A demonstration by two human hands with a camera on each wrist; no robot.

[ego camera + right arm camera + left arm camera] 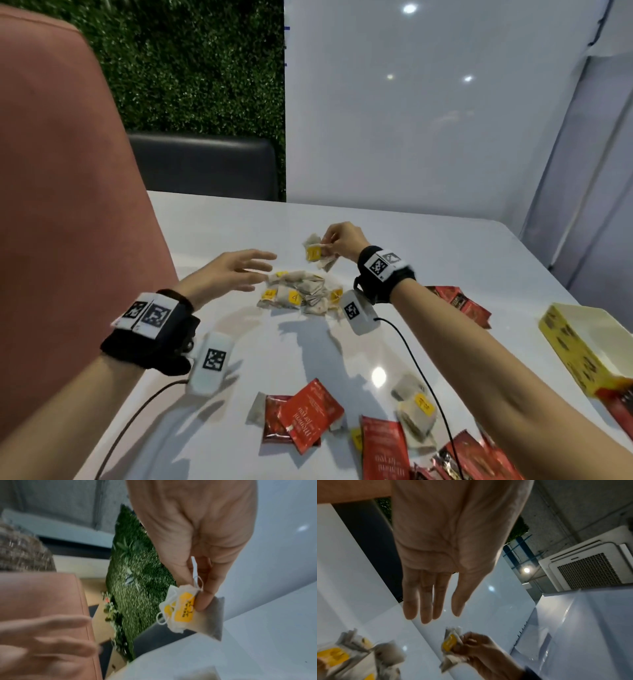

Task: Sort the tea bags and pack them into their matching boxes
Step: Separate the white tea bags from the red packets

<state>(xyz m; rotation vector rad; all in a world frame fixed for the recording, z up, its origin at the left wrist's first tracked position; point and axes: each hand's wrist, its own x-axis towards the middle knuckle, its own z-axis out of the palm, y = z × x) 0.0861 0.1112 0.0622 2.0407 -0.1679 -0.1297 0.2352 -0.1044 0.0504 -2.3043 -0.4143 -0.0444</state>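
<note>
Glossy white worktop, hedge wall behind: my right hand pinches a tea bag hanging lengthwise above the pile; left hand fingers spread.

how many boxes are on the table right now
1 that is plainly a box: the open yellow box at the table's right edge. A red shape at its near end, cut off by the frame, may be another; I cannot tell.
</note>
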